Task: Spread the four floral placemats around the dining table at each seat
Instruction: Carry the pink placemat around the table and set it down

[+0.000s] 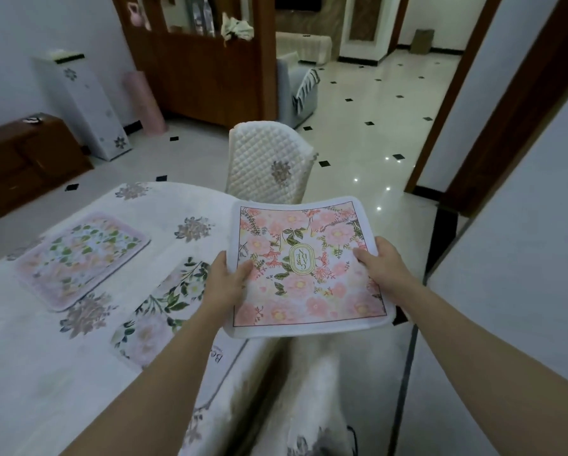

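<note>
hands [304, 274] holding placemat [308, 268] past table edge [233, 353]

**2 bare forearms, nothing worn**

The left hand [225, 284] and right hand [379, 264] are both bare: no gloves, rings, watch or bracelet visible. The 2 forearms are uncovered as far as the frame's lower edge, with no sleeve in view.

Between the two hands, the held placemat [304, 264] has pink flowers with green leaves, a thin dark border line, a white edge and a green-and-gold oval label in the middle. To the left of the hands, the worktop [164, 205] is white with grey-mauve flower motifs. On it lie a pink-edged placemat [82, 258] with green leaves and a white placemat [164, 301] with dark green leaves.
</note>
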Tool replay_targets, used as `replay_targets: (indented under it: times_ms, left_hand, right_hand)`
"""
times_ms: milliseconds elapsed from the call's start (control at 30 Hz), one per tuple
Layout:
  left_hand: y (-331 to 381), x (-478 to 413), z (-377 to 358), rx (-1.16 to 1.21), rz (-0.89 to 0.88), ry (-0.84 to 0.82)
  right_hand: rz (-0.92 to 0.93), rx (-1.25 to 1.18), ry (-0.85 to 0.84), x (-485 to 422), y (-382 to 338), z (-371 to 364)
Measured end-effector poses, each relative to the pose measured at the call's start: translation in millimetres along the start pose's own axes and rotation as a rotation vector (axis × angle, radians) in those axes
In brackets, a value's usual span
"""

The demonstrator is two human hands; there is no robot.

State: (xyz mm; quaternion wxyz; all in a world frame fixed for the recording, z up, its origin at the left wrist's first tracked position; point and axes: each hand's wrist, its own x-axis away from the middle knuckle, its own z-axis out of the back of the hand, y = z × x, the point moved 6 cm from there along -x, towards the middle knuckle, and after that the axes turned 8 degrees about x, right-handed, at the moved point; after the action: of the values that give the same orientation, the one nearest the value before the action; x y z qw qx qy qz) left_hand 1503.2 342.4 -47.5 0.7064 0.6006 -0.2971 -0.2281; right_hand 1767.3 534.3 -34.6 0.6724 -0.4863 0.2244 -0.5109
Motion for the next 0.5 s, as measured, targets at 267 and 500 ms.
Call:
replay_targets:
  times_ms: [267,500]
  left_hand:
    - [14,-96,-130,-0.064,-0.007,-0.004]
    - [25,-160,-220,-0.045,0.000,-0.039]
  right_hand:
    - [-0.048,-0.020,-0.001,-131,38,70]
    - [-0.078,-0.051,0.007,-220,63,123]
